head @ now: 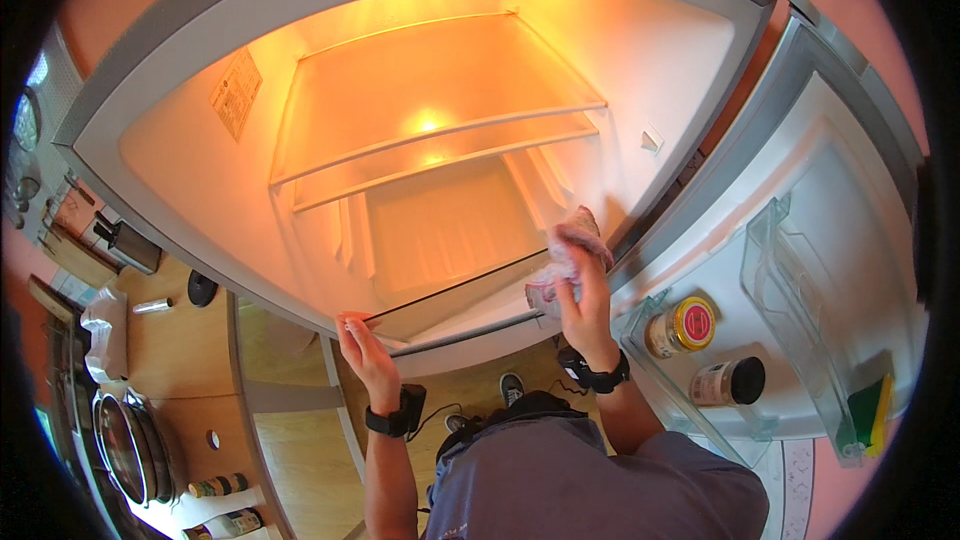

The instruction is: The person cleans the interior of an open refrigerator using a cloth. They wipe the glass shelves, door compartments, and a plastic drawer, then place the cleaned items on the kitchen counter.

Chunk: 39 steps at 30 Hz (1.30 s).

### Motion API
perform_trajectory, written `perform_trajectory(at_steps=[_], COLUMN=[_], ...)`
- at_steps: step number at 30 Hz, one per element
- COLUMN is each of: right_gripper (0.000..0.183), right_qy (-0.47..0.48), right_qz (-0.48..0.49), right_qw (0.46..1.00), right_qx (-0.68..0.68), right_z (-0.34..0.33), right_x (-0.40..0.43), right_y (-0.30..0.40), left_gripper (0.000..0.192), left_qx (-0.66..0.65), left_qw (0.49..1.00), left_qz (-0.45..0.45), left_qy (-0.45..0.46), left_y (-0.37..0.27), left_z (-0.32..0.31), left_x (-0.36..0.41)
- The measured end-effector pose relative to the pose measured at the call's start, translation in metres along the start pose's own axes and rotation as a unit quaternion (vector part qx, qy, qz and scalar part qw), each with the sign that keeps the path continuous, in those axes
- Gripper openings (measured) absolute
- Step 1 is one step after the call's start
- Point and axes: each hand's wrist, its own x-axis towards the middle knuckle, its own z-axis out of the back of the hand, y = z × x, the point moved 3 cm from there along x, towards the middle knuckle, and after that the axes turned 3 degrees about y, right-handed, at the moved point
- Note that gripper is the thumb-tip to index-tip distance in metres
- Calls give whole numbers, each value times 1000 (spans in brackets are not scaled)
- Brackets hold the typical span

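Note:
Before me a refrigerator (169, 139) stands with its door wide and its inside lit orange. A clear glass shelf panel (461, 300) with a dark edge lies slanted at the front of the lower compartment. At its left end, the fingers of my left hand (371, 367) grip the corner. My right hand (589, 315) holds a crumpled pink and white cloth (546, 289) against the panel's right end. The cloth hides that end, so I cannot tell whether my fingers also grip the glass. Above are two fitted shelves, the upper shelf (435, 82) and the lower shelf (450, 169).
On the right, the fridge door (847, 240) carries a gold-lidded jar (679, 328), a black-lidded jar (727, 382) and a green and yellow sponge (870, 416) in its racks. Stacked pans (135, 450), bottles (225, 523) and a knife block (133, 246) stand on the left counter (180, 352).

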Motion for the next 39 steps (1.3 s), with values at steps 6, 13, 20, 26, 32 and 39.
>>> perform_trajectory(at_steps=[6, 13, 20, 26, 32, 39], right_gripper=[37, 40, 38, 48, 36, 36], right_qy=[39, 148, 167, 283, 671, 633], right_qz=[16, -221, -186, -51, -125, 364], right_qw=[999, 909, 929, 881, 658, 649], right_qx=[15, 321, 272, 377, 319, 215], right_z=[15, 55, 82, 43, -77, -188], right_x=[3, -1, 27, 69, 71, -54], right_y=[11, 35, 100, 147, 142, 8], left_gripper=[29, 27, 37, 42, 41, 38], left_qx=[17, 42, 60, 83, 73, 75], left_qw=[1000, 997, 994, 986, 985, 978], left_qz=[12, -59, -66, -91, -93, -140], left_qy=[-14, 34, 65, 114, 129, 137], left_y=[-5, -11, -16, -1, 6, 0], left_z=[3, 7, 20, 45, 53, 48], left_x=[-7, -33, -78, -109, -126, -118])
